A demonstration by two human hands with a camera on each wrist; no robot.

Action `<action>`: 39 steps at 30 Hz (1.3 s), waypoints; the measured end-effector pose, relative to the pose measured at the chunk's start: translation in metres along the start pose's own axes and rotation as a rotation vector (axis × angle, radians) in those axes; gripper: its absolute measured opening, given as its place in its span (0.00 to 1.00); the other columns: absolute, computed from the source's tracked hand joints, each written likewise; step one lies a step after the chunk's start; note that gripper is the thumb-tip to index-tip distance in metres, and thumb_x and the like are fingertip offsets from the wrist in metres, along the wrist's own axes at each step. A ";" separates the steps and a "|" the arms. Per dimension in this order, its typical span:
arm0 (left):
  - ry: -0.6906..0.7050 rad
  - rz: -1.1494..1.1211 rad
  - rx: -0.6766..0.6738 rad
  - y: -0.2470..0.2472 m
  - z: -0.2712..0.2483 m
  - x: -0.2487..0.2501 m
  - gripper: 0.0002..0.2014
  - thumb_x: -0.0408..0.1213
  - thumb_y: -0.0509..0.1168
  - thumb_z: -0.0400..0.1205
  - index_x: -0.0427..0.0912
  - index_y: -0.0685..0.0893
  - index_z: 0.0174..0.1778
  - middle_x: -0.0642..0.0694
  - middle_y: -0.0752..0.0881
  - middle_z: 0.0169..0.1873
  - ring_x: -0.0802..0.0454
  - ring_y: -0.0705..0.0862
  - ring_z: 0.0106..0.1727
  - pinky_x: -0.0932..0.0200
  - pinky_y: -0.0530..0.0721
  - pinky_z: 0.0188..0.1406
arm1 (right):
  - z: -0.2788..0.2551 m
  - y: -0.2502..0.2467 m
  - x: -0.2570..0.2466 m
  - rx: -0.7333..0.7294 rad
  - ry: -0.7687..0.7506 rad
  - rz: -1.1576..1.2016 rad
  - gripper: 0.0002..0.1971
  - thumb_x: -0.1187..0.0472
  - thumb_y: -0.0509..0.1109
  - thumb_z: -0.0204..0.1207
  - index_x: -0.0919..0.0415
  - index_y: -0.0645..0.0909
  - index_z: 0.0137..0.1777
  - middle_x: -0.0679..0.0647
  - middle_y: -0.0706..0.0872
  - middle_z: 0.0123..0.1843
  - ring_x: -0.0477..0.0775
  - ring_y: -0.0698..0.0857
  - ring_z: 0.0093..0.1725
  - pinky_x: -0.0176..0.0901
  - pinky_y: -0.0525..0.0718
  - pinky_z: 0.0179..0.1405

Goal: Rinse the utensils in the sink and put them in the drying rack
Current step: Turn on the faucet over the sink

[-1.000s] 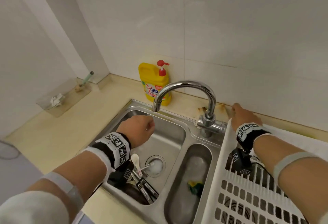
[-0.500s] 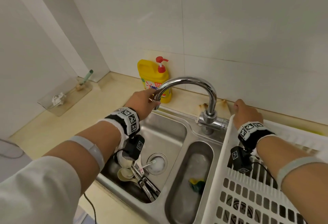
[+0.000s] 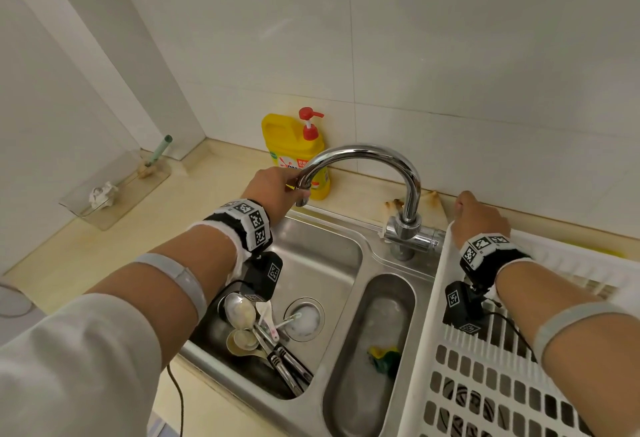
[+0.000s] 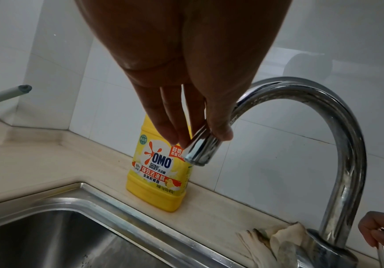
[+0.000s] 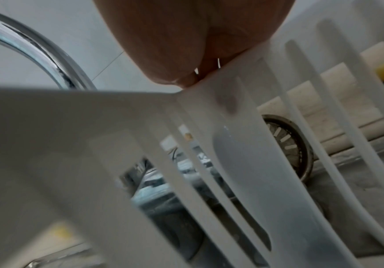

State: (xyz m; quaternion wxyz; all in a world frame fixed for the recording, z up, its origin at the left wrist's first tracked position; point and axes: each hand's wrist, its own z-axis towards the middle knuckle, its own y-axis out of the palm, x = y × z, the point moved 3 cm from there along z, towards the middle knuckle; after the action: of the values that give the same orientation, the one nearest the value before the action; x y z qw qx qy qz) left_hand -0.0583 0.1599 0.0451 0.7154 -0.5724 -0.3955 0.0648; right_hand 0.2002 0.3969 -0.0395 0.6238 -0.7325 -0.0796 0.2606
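Left hand [image 4: 186,59] fingers [image 4: 165,125] pinch faucet [image 4: 200,148] spout tip; OMO bottle [image 4: 156,181] just behind. Right hand [image 3: 479,216] fingers grip drying rack [image 3: 436,298] rim corner.

Yellow soap bottle [image 3: 295,156] with red pump, upright on the counter [image 3: 114,246] against the tiled wall. Clear tray [image 3: 114,194] in the corner. Green-yellow sponge [image 3: 382,357] in the narrow basin.

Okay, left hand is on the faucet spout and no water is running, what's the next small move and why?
Probably swing the faucet spout, which the left hand holds at its tip, over the utensils piled at the near side of the sink. The spout now points at the basin's far edge, so water would likely miss them.
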 end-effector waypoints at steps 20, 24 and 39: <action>-0.011 0.005 -0.007 0.000 0.011 -0.001 0.08 0.43 0.74 0.78 0.55 0.92 0.52 0.53 0.92 0.46 0.50 0.87 0.50 0.54 0.81 0.57 | -0.003 -0.004 -0.003 -0.035 0.023 -0.033 0.08 0.63 0.58 0.83 0.57 0.70 0.60 0.54 0.81 0.37 0.61 0.82 0.42 0.56 0.82 0.55; -0.005 0.011 -0.001 0.000 0.013 -0.001 0.08 0.42 0.73 0.79 0.55 0.92 0.53 0.54 0.92 0.45 0.50 0.87 0.50 0.54 0.81 0.57 | -0.003 -0.004 -0.004 -0.046 0.020 -0.038 0.08 0.63 0.58 0.83 0.57 0.70 0.60 0.54 0.81 0.37 0.61 0.83 0.42 0.56 0.83 0.55; -0.004 0.019 0.007 -0.001 0.015 -0.002 0.08 0.43 0.72 0.79 0.54 0.92 0.53 0.54 0.92 0.48 0.51 0.87 0.50 0.54 0.81 0.55 | -0.001 -0.004 -0.003 -0.067 0.047 -0.018 0.09 0.62 0.60 0.83 0.59 0.70 0.62 0.54 0.78 0.37 0.63 0.81 0.44 0.56 0.80 0.58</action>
State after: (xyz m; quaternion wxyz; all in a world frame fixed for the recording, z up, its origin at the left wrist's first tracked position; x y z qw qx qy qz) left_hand -0.0696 0.1697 0.0452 0.7159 -0.5735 -0.3913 0.0737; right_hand 0.1987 0.3953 -0.0346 0.6032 -0.7580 -0.0802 0.2348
